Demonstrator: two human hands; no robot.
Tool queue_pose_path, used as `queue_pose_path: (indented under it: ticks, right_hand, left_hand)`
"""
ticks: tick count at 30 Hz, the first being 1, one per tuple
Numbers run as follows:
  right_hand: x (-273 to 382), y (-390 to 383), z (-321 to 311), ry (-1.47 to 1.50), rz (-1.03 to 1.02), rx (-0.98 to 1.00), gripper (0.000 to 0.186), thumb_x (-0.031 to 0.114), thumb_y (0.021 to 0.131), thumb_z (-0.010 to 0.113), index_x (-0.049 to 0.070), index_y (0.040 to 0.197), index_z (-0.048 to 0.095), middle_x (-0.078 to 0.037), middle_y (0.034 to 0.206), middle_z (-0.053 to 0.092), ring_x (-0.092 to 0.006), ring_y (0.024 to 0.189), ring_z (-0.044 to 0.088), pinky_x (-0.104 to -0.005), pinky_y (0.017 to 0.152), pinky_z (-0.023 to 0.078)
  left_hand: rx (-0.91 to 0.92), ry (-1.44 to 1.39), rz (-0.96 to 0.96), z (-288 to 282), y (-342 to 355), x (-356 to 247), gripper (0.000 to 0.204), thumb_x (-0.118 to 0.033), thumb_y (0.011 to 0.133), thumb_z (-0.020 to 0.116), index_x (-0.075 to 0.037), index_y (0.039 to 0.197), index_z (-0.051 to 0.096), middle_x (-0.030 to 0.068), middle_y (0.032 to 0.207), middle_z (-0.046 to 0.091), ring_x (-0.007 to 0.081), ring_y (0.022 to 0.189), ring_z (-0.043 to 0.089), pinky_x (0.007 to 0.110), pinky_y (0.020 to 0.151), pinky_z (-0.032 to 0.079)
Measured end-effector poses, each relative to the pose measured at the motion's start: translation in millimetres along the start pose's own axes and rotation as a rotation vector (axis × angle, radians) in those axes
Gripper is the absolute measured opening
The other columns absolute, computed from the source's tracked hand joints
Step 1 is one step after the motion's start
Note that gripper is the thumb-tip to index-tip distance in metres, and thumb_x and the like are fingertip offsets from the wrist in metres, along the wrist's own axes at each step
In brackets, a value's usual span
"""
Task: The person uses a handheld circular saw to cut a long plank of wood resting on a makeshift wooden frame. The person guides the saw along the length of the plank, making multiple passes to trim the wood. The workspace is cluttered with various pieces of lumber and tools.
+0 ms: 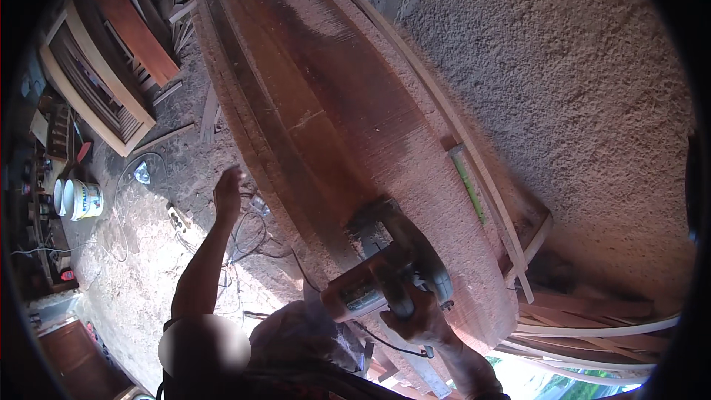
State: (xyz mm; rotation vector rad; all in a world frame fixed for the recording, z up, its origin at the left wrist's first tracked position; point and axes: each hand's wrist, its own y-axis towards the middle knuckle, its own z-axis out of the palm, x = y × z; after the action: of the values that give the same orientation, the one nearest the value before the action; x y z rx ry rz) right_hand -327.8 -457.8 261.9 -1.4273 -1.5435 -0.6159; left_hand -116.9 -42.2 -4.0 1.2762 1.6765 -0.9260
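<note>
Two hands ours: right hand (415, 318) clenched round handle of orange power planer (385, 274), resting on near end of long reddish plank (333, 104). Left hand (228, 192) open, empty, beside plank edge. Cables (248, 233), white buckets (78, 198), slatted frames (96, 81) on sawdust floor.

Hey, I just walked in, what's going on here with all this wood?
A person is working a big reddish-brown wooden plank that lies across a sawdust-covered workshop. Their right hand grips an orange and grey handheld power tool pressed on the plank's near end. The left hand is raised in the air beside the plank, holding nothing. A white plastic bucket and slatted wooden frames sit off to the left.
</note>
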Motion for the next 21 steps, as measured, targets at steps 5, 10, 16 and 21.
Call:
queue_pose_path:
  ticks: [5, 10, 16, 21]
  right_hand:
    - [5.9, 8.2, 3.8, 0.010, -0.008, 0.016, 0.061, 0.009, 0.078, 0.077, -0.001, 0.135, 0.058, -0.026, 0.104, 0.069, -0.0412, 0.091, 0.071, -0.0466, 0.077, 0.057]
    - [-0.6, 5.3, 2.4, -0.012, -0.042, 0.007, 0.057, 0.010, 0.079, 0.079, -0.001, 0.131, 0.059, -0.023, 0.097, 0.071, -0.0363, 0.082, 0.073, -0.0424, 0.070, 0.058]
    - [15.1, 20.9, 3.1, 0.028, 0.029, -0.005, 0.050, 0.010, 0.079, 0.080, -0.002, 0.124, 0.063, -0.021, 0.091, 0.072, -0.0328, 0.079, 0.074, -0.0408, 0.066, 0.057]
    - [11.1, 28.0, 5.8, 0.059, 0.042, 0.015, 0.043, 0.011, 0.079, 0.079, -0.002, 0.118, 0.065, -0.022, 0.091, 0.072, -0.0346, 0.080, 0.074, -0.0430, 0.068, 0.057]
  left_hand:
    - [-0.156, -0.491, -0.005, 57.2, 75.8, -10.2, 0.058, -0.039, 0.113, 0.029, -0.005, 0.160, 0.031, 0.0140, 0.155, 0.045, 0.0258, 0.138, 0.047, 0.036, 0.114, 0.037]
    - [-0.092, -0.613, -0.098, 77.8, 76.3, -10.8, 0.058, -0.041, 0.114, 0.029, -0.005, 0.159, 0.034, 0.0120, 0.150, 0.050, 0.0231, 0.132, 0.052, 0.034, 0.110, 0.041]
    - [-0.090, -0.669, -0.153, 70.4, 74.6, -3.3, 0.059, -0.044, 0.114, 0.028, -0.006, 0.158, 0.038, 0.0097, 0.143, 0.056, 0.0198, 0.125, 0.058, 0.032, 0.106, 0.046]
    - [-0.155, -0.628, -0.190, 70.0, 79.3, -9.1, 0.057, -0.045, 0.114, 0.029, -0.007, 0.154, 0.044, 0.0072, 0.128, 0.064, 0.0172, 0.108, 0.066, 0.031, 0.094, 0.054]
